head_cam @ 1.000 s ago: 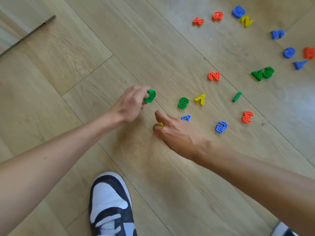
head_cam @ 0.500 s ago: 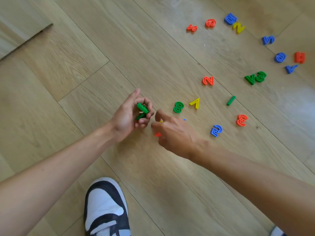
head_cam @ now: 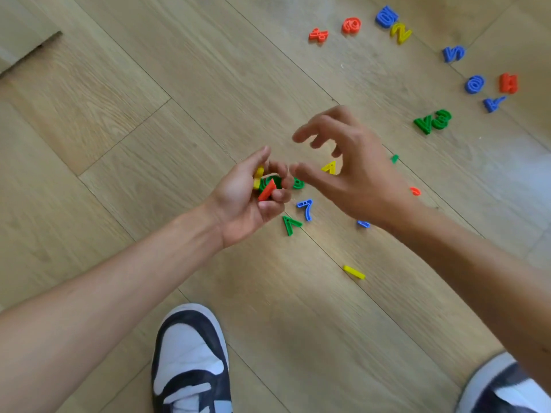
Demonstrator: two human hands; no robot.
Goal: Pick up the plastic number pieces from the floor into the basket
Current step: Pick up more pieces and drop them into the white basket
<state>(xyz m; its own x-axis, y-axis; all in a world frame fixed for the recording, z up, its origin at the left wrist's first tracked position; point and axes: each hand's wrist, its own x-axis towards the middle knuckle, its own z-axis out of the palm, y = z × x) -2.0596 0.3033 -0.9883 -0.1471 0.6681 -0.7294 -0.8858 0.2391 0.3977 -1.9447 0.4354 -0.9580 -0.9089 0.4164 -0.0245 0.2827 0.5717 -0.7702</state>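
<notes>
left hand [head_cam: 243, 198] cupped, fingers curled around green, red and yellow number pieces [head_cam: 268, 184]; right hand [head_cam: 348, 171] beside it, fingers spread, holding nothing, above wooden floor [head_cam: 119, 114].

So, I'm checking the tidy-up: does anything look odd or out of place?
Nothing looks damaged. No basket is in view; the left hand holds several pieces instead. A yellow bar lies alone on the floor, nearer the shoe than the rest.

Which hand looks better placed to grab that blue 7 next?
The right hand: it is open and empty near the blue 7, while the left hand grips several pieces.
</notes>
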